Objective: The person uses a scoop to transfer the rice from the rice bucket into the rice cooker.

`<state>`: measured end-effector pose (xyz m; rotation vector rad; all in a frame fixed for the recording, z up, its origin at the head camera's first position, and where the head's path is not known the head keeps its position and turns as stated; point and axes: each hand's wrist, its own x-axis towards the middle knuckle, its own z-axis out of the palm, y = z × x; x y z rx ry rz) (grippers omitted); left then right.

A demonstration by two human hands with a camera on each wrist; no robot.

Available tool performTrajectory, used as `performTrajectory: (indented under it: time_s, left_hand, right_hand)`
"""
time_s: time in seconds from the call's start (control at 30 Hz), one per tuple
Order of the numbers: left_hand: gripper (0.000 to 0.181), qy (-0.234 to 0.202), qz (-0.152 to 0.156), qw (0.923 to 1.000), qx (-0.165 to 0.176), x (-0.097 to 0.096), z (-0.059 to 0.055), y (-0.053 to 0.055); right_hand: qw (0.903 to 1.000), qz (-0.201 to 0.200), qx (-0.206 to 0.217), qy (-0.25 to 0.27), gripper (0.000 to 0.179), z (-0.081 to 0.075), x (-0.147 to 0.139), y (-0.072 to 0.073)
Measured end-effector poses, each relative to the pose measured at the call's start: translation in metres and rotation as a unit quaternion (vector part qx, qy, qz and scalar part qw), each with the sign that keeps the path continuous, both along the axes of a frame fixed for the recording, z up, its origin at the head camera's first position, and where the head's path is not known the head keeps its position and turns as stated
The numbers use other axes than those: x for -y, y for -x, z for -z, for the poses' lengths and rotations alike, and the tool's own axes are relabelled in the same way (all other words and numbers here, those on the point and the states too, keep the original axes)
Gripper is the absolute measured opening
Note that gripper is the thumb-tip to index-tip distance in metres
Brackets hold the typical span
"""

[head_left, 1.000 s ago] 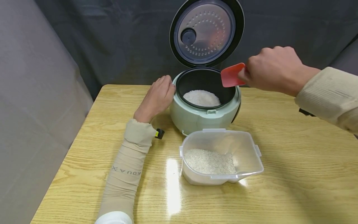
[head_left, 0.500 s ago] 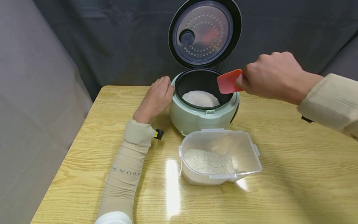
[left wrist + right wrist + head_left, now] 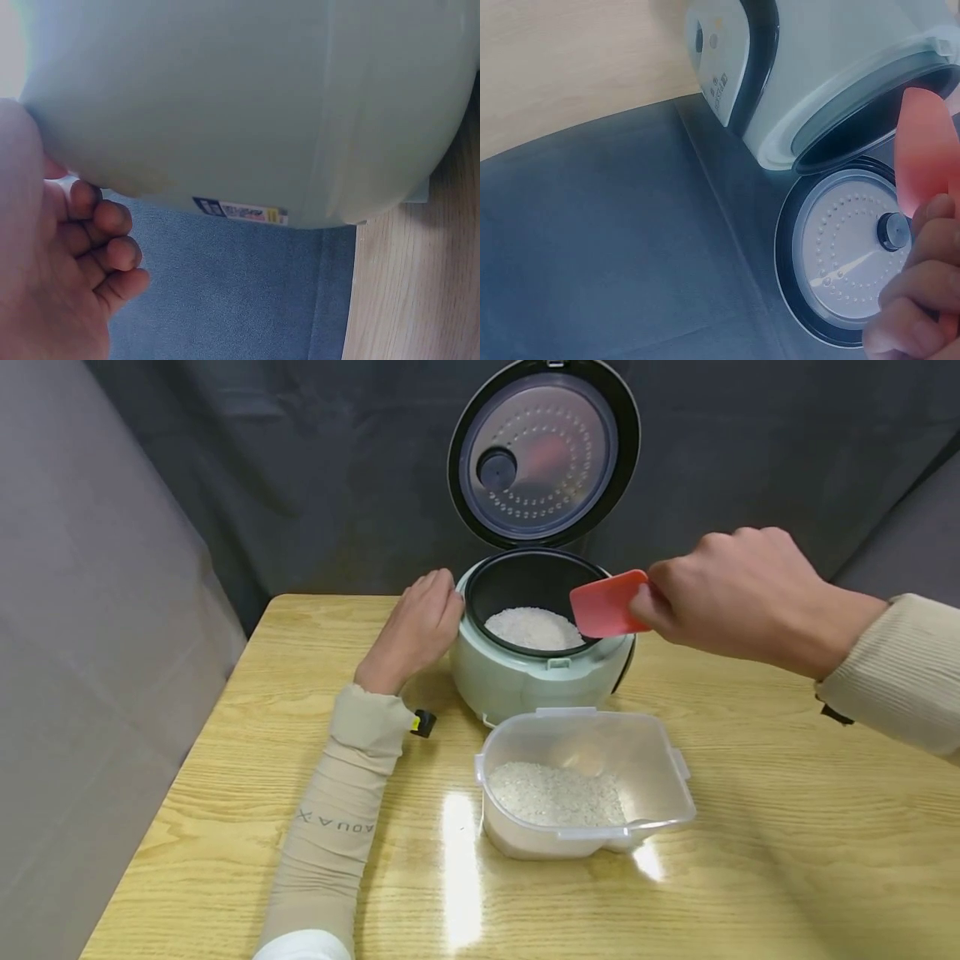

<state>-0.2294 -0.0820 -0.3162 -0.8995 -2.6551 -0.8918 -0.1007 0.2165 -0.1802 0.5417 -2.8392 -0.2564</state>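
Note:
A pale green rice cooker (image 3: 502, 681) stands with its lid (image 3: 543, 460) raised, a mound of white rice (image 3: 534, 628) inside its dark inner pot (image 3: 517, 578). My left hand (image 3: 420, 625) holds the cooker's left edge; in the left wrist view its fingers (image 3: 112, 255) are curled beside the green side wall. A red scoop (image 3: 603, 606) is gripped by its handle in my right hand (image 3: 738, 593), its blade overlapping the pot's right rim in the head view. From the right wrist, the scoop's blade (image 3: 922, 146) shows in front of the pot opening.
Just in front of the cooker sits a clear plastic bin (image 3: 645, 735) partly filled with rice (image 3: 555, 793). Both rest on a wooden table (image 3: 787, 827). A dark curtain (image 3: 337, 485) hangs behind, and a grey one (image 3: 112, 610) is at the left.
My right hand has come down and slightly left with the scoop, from above the pot's right rim to over it. My left hand stays on the cooker.

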Motion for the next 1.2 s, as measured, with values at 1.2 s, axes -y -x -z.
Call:
performTrajectory:
  time_s: [1.2]
  left_hand:
    - [0.025,-0.004,-0.001,1.0000,0.008,0.000,-0.001,-0.001]
  right_hand:
    - [0.9860,-0.134,-0.093,0.032,0.032,0.018,-0.007,-0.070]
